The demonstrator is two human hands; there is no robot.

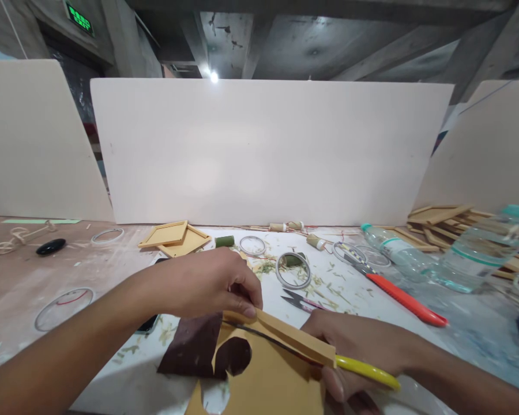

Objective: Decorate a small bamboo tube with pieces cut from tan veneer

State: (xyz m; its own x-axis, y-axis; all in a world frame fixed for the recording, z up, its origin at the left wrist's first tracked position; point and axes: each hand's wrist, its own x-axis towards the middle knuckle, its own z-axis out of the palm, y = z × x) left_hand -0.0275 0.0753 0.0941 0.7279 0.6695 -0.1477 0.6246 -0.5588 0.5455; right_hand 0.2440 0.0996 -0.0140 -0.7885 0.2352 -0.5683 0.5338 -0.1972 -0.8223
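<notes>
- Card (281, 386) sits low before you, partly over the dark sheet (188, 349).
- Your left hand (207, 282) pinches the far end of its raised edge; your right hand (358, 337) closes round the near end, by the yellow handle (369, 372).
- Looks light, stiffish, creasable.
- Weak around cutouts; best held by that edge.
- Right grip's firmness: can't tell.

Green "EXIT" sign (79, 18), upper L.
</notes>
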